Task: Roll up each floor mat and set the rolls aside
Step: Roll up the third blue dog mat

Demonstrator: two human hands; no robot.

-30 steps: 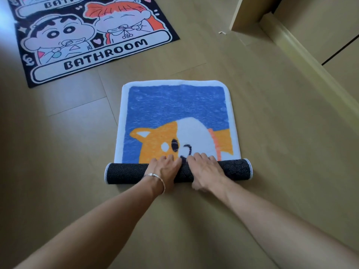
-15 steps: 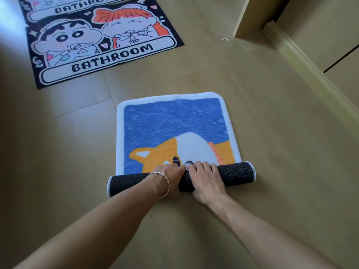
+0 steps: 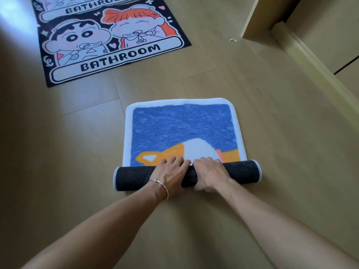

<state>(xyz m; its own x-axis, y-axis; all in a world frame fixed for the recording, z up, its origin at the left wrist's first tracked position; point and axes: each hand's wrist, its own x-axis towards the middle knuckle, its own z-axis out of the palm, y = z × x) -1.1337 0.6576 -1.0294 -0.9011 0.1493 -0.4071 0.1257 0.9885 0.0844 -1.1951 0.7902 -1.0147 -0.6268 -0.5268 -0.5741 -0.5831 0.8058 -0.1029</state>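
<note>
A blue floor mat [image 3: 182, 125] with a white border and an orange and white dog picture lies on the wooden floor, its near end wound into a dark dotted roll [image 3: 240, 171]. My left hand [image 3: 171, 175], with a silver bracelet at the wrist, grips the middle of the roll, fingers curled over its top. Beside it, almost touching, my right hand [image 3: 210, 174] holds the roll the same way. The far half of the mat lies flat.
A black cartoon mat [image 3: 110, 43] reading BATHROOM lies flat at the far left, with a second like it [image 3: 77, 6] behind. A wooden baseboard [image 3: 310, 63] and door frame [image 3: 260, 16] run along the right. A small scrap [image 3: 233, 40] lies near the frame.
The roll has advanced away from me over the dog picture and grown thicker, covering the dog's eye and nose. Both hands moved forward with it.
</note>
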